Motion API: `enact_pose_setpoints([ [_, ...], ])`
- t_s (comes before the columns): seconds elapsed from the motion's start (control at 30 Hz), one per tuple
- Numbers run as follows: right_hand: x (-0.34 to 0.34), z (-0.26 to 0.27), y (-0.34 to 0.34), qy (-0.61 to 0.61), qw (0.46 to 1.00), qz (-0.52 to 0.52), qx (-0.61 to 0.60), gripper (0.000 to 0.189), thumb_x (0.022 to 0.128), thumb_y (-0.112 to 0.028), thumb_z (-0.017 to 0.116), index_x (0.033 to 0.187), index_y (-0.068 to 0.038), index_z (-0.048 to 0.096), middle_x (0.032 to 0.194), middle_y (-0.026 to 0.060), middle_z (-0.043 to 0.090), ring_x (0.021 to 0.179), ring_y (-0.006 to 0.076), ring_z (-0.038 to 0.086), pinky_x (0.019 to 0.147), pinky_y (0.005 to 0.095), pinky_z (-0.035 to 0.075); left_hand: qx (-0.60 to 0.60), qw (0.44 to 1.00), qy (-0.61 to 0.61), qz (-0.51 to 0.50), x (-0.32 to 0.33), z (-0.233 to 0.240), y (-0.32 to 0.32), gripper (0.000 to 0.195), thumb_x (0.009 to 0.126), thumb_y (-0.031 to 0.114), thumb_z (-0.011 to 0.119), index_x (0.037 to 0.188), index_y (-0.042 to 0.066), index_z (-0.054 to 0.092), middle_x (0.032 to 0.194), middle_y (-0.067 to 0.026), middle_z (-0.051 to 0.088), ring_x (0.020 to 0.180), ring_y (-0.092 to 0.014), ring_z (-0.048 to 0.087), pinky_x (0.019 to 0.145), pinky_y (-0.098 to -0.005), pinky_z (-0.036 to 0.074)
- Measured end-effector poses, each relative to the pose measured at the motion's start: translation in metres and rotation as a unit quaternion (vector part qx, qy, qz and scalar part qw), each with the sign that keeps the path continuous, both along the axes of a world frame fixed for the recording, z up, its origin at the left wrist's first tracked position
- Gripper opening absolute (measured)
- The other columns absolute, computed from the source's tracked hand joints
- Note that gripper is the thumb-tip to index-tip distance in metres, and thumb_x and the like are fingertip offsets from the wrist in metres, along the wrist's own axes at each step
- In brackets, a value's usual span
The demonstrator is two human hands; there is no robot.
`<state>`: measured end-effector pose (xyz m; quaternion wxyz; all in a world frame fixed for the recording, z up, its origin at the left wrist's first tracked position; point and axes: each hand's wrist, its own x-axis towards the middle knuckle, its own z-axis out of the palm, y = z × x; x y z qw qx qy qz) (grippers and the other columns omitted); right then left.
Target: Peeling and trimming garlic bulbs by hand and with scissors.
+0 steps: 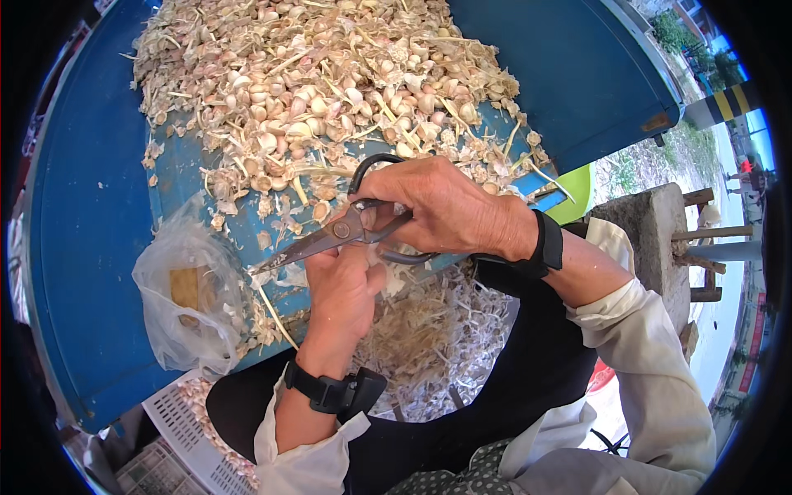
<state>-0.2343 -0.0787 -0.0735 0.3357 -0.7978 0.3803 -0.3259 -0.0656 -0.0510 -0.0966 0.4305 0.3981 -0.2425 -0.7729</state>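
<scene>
My right hand [433,207] holds a pair of dark metal scissors [341,229], their blades together and pointing down to the left. Just below the scissors is my left hand [346,284], palm side hidden, with its fingers bent beneath the blades; whether it holds anything cannot be told. Garlic cloves [318,106] with dry skins and stems lie heaped on a blue metal surface [179,167] beyond both hands. Closer to the hands are scattered root ends, stalks and skin scraps.
A clear plastic bag [192,297] with a brownish item stands at the left. Below it is a white slotted basket [179,414] of garlic. Husks [439,340] lie between my legs. A concrete block [649,247] and a green basin [575,192] are at the right.
</scene>
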Motion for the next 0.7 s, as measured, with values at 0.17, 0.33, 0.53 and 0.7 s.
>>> enact_pose_setpoints([
  [0.17,-0.009,0.007,0.005,0.089,0.995,-0.043,-0.024,0.028,0.072,-0.014,0.076,0.082,-0.004,0.052,0.068,0.0124,0.059,0.066,0.0370,0.060,0.056,0.0415,0.046,0.005,1.000,0.002,0.018,0.002,0.002,0.005,0.010,0.090,0.013,0.061,0.087,0.004,0.056,0.080,-0.0002,0.056,0.058,-0.005,0.048,0.038,-0.0164,0.025],
  [0.33,-0.023,0.017,0.009,0.106,0.987,-0.116,0.033,0.033,0.074,-0.023,0.077,0.072,-0.002,0.052,0.059,0.0136,0.054,0.053,0.0333,0.050,0.051,0.0387,0.041,0.058,0.972,0.192,0.125,0.036,-0.006,-0.016,0.018,0.094,0.019,0.057,0.093,0.001,0.055,0.084,-0.0067,0.056,0.062,-0.010,0.055,0.031,-0.0135,0.034],
  [0.53,-0.086,0.025,-0.039,0.185,0.941,-0.282,-0.024,0.024,0.075,-0.019,0.073,0.079,0.000,0.058,0.059,0.0152,0.052,0.053,0.0266,0.044,0.053,0.0384,0.039,0.110,0.950,0.282,0.070,0.033,0.007,-0.010,0.017,0.098,0.017,0.048,0.096,0.001,0.052,0.095,-0.0102,0.054,0.077,-0.016,0.062,0.031,-0.0149,0.041],
  [0.7,-0.087,-0.015,-0.077,0.229,0.949,-0.195,-0.097,0.013,0.072,-0.003,0.066,0.084,-0.004,0.062,0.068,0.0166,0.060,0.064,0.0351,0.057,0.061,0.0415,0.044,0.131,0.949,0.287,0.023,0.026,-0.009,-0.006,0.018,0.098,0.023,0.052,0.095,0.006,0.056,0.097,-0.0072,0.055,0.079,-0.013,0.059,0.035,-0.0140,0.038],
])
